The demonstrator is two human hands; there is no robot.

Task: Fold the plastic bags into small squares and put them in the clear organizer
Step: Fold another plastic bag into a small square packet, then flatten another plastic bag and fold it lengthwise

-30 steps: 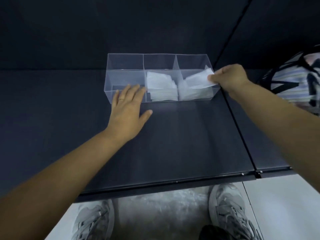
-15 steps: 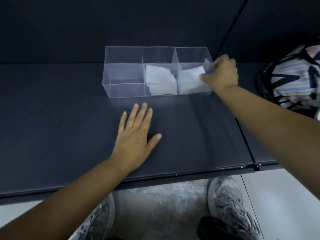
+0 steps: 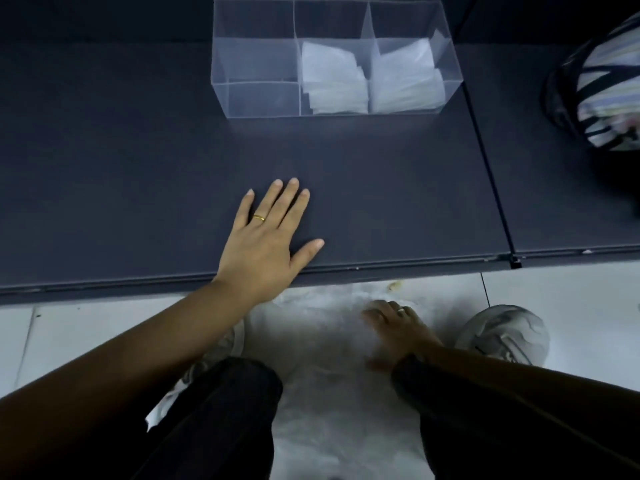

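Trousers point(image 3: 221, 410) of dark matte cloth sit nearest you, with a pale grey shoe point(image 3: 505, 334) beside your right leg. Between your legs, loose bags point(image 3: 329, 358) lie on the white tiled floor point(image 3: 571, 306) in a crumpled, cloudy, translucent heap with soft folds and no clear outline. Your right hand point(image 3: 398, 327) is down on that heap, just below the desk's front edge. It is blurred, so you cannot tell whether its fingers are gripping plastic or only touching it.

Your left hand point(image 3: 266, 244) lies palm down on the desk point(image 3: 104, 168) near the front edge, spread wide and holding nothing, with straight fingers and the thumb out to the side. A thin gold ring point(image 3: 259, 218) shows on one finger. The desk is flat, dark blue-grey and matte, with a straight seam running back on your right.

Further back stands the organizer point(image 3: 256, 98), a rectangular box of clear hard plastic split by thin walls. Its middle section holds white, frosted squares point(image 3: 334, 81) stacked flat with crisp edges. The right section holds another stack point(image 3: 405, 81), its top pieces tilted. Well to the right sits a rounded striped bag point(image 3: 602, 81).
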